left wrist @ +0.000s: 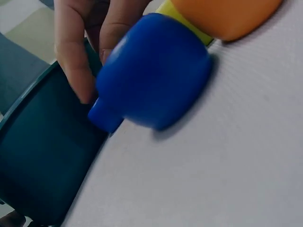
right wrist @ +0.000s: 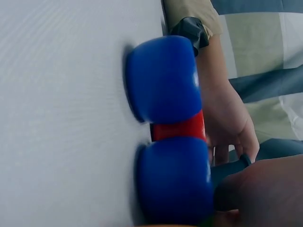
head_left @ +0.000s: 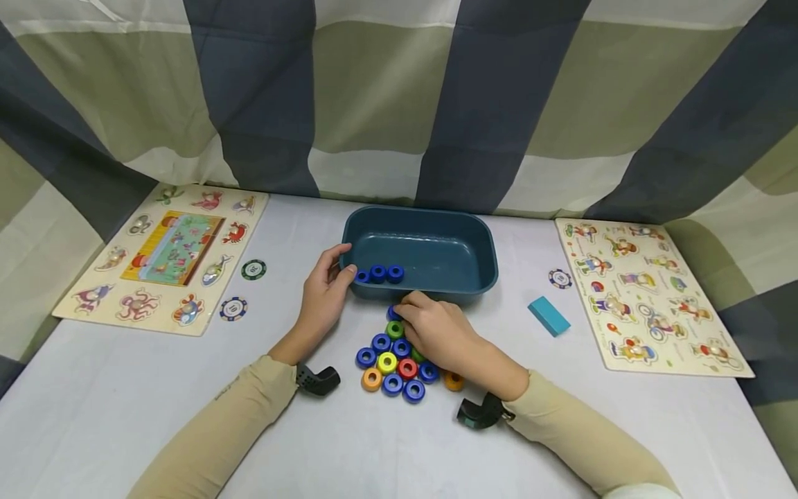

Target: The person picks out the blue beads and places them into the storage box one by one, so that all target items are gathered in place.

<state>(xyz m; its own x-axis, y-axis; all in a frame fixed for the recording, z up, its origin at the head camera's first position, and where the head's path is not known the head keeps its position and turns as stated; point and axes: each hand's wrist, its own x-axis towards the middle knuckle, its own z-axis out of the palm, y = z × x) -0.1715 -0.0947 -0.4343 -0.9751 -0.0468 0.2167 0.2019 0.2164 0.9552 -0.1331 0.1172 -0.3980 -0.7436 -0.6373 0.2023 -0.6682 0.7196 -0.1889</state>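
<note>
The blue ring at the far tip of a cluster of coloured rings is just beside the near wall of the dark teal tub. The right hand reaches over the cluster from the right, its fingers curled down onto this ring in what looks like a pinch; whether the ring is free of the white tablecloth I cannot tell. A good hold here would take the outer wall with thumb and fingertip and move straight up or down, since the green ring lies close on the near side and a sideways nudge could disturb it. Just nearer are more blue rings, a yellow ring and a red ring; the right wrist passes close to an orange ring, so carrying the palm a little high would probably spare the pattern. The left hand grips the tub's left rim, thumb over the edge, a sensible brace against sliding. Inside, three blue rings sit along the near wall by the left corner. Farther out, a teal block lies to the right, and picture boards lie at far left and far right, clear of both hands.
</note>
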